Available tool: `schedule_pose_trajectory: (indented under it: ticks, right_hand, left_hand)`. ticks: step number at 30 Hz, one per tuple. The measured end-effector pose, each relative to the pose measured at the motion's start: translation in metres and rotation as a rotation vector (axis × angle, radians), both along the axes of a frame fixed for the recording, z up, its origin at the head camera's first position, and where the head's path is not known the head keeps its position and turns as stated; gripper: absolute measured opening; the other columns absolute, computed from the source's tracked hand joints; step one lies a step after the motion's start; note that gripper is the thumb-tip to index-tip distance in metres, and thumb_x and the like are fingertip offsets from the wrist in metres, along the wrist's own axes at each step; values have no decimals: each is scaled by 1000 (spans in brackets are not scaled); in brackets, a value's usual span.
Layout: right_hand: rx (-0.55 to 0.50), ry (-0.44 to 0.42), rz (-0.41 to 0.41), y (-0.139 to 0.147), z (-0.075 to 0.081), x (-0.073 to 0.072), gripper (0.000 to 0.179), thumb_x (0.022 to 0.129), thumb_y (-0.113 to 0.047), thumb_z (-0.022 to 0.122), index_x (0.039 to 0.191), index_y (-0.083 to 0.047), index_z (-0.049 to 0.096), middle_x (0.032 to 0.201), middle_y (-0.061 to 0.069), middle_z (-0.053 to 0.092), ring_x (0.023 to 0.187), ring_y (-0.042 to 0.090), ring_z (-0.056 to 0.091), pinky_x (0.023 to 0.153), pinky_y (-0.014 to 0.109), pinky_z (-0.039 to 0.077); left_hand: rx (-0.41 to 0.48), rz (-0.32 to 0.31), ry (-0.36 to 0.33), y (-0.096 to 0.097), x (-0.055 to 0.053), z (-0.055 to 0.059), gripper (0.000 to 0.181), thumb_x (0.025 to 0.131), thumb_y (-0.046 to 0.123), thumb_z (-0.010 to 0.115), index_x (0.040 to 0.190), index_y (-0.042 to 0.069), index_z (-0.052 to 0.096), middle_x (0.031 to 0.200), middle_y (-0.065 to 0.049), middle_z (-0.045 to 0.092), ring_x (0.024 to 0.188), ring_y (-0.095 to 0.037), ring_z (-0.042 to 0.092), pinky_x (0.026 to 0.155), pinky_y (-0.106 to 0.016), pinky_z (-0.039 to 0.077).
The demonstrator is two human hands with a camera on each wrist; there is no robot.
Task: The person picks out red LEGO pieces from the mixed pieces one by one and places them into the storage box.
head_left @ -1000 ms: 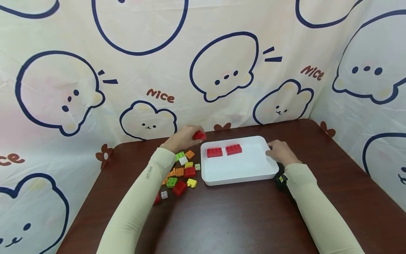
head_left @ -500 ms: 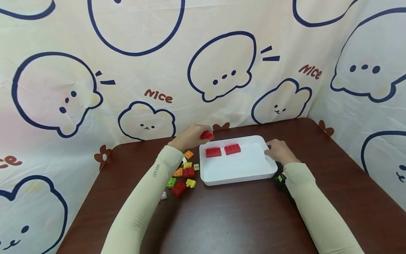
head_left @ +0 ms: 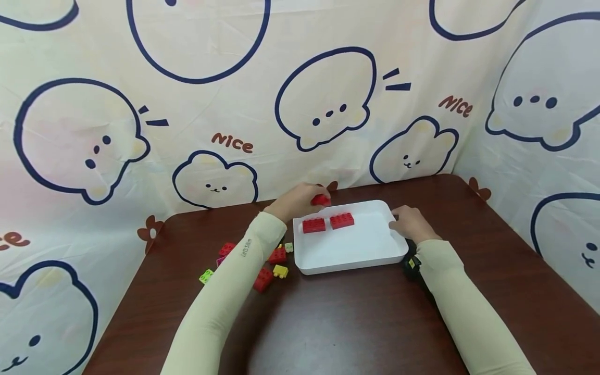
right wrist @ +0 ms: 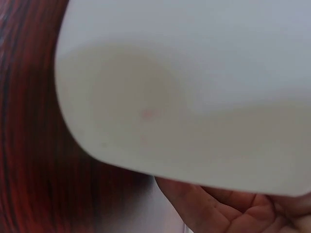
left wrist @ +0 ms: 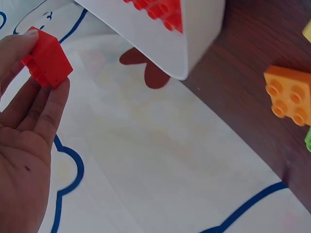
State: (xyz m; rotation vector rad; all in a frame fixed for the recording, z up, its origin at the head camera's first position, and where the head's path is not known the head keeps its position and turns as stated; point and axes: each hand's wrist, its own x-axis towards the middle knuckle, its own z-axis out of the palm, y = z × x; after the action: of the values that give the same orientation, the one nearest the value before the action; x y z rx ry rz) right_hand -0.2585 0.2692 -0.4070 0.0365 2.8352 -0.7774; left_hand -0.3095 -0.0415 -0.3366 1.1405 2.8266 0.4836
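Note:
My left hand [head_left: 297, 202] holds a red toy brick [head_left: 321, 200] above the back-left edge of a white tray [head_left: 365, 250]. In the left wrist view, the thumb and fingers pinch this red brick [left wrist: 51, 58], its studs facing down and left. Two red bricks lie side by side in the tray, one brick [head_left: 313, 225] at the left and another brick [head_left: 342, 221] just right of it. At the tray's right rim, my right hand [head_left: 411, 224] grips the edge. The right wrist view has the pale tray [right wrist: 194, 73] covering most of that hand [right wrist: 214, 208].
Left of the tray, loose bricks are scattered on the dark wooden table [head_left: 328, 323], including a yellow brick [head_left: 280, 271], a red brick [head_left: 263, 280] and a lime brick [head_left: 205, 276]. My left sleeve hides part of them. A patterned cloth [head_left: 215, 109] hangs behind the table.
My left hand has carried the red brick rightward, from beside the tray's back-left corner to along its back edge. The right hand stays on the rim; the two bricks inside have not moved.

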Motion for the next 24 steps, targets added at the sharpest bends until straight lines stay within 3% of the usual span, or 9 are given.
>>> schedule_pose_trajectory:
  ticks: [18, 24]
  right_hand:
    - [14, 32, -6, -4, 1, -1, 47, 98, -10, 58, 139, 13, 52, 140, 35, 50, 122, 45, 53, 101, 60, 46]
    - [19, 16, -14, -4, -2, -1, 47, 98, -11, 58, 139, 11, 53, 140, 34, 50, 122, 45, 54, 101, 59, 47]
  left_hand:
    - [0, -25, -52, 49, -3, 2, 35, 86, 16, 83, 115, 20, 64, 109, 4, 62, 100, -15, 57, 86, -24, 55]
    - [-1, -34, -85, 66, -6, -2, 34, 87, 15, 82, 114, 22, 64, 109, 6, 63, 101, -14, 56, 85, -23, 55]
